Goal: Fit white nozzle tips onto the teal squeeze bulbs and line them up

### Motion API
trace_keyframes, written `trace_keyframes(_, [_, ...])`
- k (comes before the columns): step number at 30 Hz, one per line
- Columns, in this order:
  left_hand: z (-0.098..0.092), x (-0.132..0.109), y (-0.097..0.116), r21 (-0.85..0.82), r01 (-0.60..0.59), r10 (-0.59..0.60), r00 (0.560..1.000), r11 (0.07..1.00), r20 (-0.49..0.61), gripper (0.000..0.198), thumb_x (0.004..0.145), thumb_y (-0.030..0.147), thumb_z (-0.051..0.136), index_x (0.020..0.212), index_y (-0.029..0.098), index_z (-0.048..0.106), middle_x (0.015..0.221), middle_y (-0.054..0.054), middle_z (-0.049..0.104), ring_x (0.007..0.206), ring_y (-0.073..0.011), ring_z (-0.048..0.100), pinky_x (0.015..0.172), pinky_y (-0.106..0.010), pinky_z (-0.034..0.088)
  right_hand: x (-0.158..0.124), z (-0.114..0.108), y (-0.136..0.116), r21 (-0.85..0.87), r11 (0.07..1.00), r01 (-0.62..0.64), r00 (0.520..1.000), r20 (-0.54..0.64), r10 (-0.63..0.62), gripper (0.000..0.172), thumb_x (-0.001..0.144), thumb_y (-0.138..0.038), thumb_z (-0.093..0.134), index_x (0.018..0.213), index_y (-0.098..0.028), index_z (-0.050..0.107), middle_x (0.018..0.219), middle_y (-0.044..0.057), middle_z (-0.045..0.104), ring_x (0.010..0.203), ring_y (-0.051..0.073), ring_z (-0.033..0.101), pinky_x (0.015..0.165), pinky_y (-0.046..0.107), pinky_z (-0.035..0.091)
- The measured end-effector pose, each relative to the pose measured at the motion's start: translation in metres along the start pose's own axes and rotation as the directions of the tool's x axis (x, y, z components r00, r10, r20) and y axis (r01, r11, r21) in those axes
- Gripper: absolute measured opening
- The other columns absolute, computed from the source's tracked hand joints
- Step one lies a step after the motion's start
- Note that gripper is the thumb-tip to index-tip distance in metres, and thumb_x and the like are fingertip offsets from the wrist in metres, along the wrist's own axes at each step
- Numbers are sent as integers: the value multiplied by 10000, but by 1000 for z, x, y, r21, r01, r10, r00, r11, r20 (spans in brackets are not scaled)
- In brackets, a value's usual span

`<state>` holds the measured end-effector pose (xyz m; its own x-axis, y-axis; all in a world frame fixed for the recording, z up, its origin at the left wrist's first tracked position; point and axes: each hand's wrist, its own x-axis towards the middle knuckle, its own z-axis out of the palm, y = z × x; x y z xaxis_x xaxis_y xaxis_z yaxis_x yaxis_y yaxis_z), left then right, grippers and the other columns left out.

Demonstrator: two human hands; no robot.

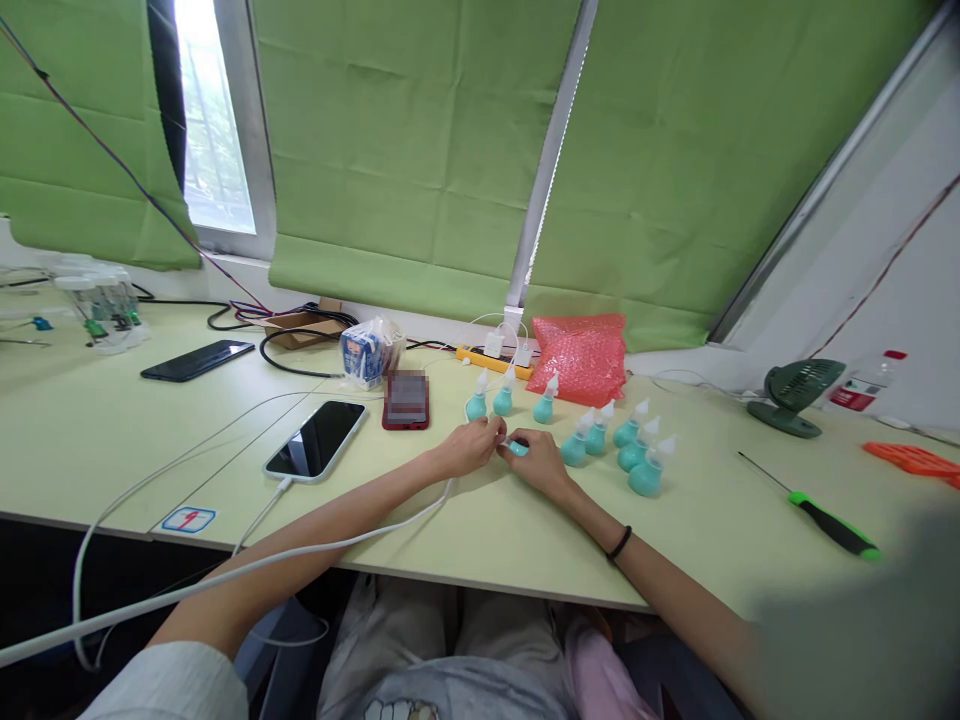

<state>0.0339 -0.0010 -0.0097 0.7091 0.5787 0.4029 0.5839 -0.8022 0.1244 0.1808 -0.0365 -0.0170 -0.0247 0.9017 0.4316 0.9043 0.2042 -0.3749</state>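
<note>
My right hand (541, 460) is closed round a small teal bulb syringe (517, 449), held on its side just above the table. My left hand (474, 448) is pinched at the pale tip end of the same bulb syringe, and the fingers hide most of that tip. Behind my hands stand three more teal bulb syringes (544, 408) with clear pointed nozzles. To the right of my right hand, several others (646, 476) stand upright in a loose group.
A white-cased phone (316, 440) on a white cable and a red-cased phone (406, 400) lie left. A red bubble-wrap pouch (577, 358) and yellow power strip (491, 362) are behind. At right are a screwdriver (832, 525), green fan (799, 395) and orange tray (911, 460).
</note>
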Motion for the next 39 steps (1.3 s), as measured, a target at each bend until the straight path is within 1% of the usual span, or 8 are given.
trace_keyframes(5, [-15, 3, 1, -149, -25, -6, 979, 989, -203, 189, 836, 247, 258, 911, 163, 409, 788, -38, 524, 713, -131, 485, 618, -243, 393, 1, -2, 4, 85, 996, -20, 1000, -7, 21, 222, 644, -360, 489, 646, -171, 605, 607, 13, 596, 576, 136, 513, 536, 224, 360])
trace_keyframes(8, [-19, 5, -2, -158, -51, 12, 970, 986, -242, 166, 815, 252, 329, 837, 165, 470, 771, -31, 539, 776, -137, 457, 658, -240, 384, 0, -3, 3, 103, 995, -10, 998, -61, 16, 235, 652, -373, 478, 662, -174, 603, 626, 12, 601, 580, 136, 511, 547, 230, 367])
trace_keyframes(14, [-5, 5, -14, -73, -44, 31, 986, 996, -163, 156, 768, 245, 429, 769, 157, 558, 800, -46, 526, 852, -165, 404, 760, -301, 344, 1, -1, 5, 88, 996, -34, 996, -76, 41, 211, 639, -363, 496, 663, -182, 602, 633, 14, 610, 595, 140, 526, 565, 234, 376])
trace_keyframes(18, [5, 1, -18, -18, -48, 47, 998, 999, -52, 158, 748, 270, 457, 779, 178, 582, 921, -59, 481, 925, -198, 362, 736, -315, 353, 2, 0, 7, 71, 997, -29, 995, -89, 36, 214, 638, -363, 501, 671, -179, 605, 644, 20, 617, 607, 143, 536, 567, 233, 380])
trace_keyframes(23, [4, 0, -15, 50, -103, 102, 994, 993, 25, 181, 770, 249, 415, 806, 191, 582, 897, -57, 497, 917, -196, 370, 715, -313, 364, 1, -1, 5, 54, 999, 0, 999, -50, 2, 215, 638, -365, 496, 658, -181, 605, 622, 20, 614, 585, 139, 535, 536, 221, 375])
trace_keyframes(31, [-9, 0, -7, 10, -54, 55, 992, 998, -117, 188, 730, 224, 444, 873, 150, 540, 782, -47, 550, 848, -172, 427, 723, -281, 377, 0, -1, 4, 67, 996, 54, 998, -47, -51, 167, 607, -297, 501, 662, -174, 599, 606, 20, 610, 575, 144, 533, 544, 227, 383])
trace_keyframes(35, [-16, -3, 2, 24, -177, 179, 976, 984, -128, 304, 758, 352, 424, 993, 164, 474, 870, -52, 538, 895, -186, 400, 752, -302, 363, -2, -1, 1, 123, 982, 143, 988, -81, -134, 133, 576, -218, 487, 641, -154, 584, 605, 24, 602, 550, 131, 514, 539, 217, 382])
trace_keyframes(39, [-19, -2, 5, 90, -196, 207, 970, 976, -127, 322, 807, 408, 317, 865, 146, 495, 833, -65, 516, 856, -180, 396, 740, -307, 353, -5, -4, -3, 210, 949, 235, 966, -159, -204, 118, 592, -207, 473, 668, -151, 542, 634, 16, 587, 553, 115, 500, 552, 209, 388])
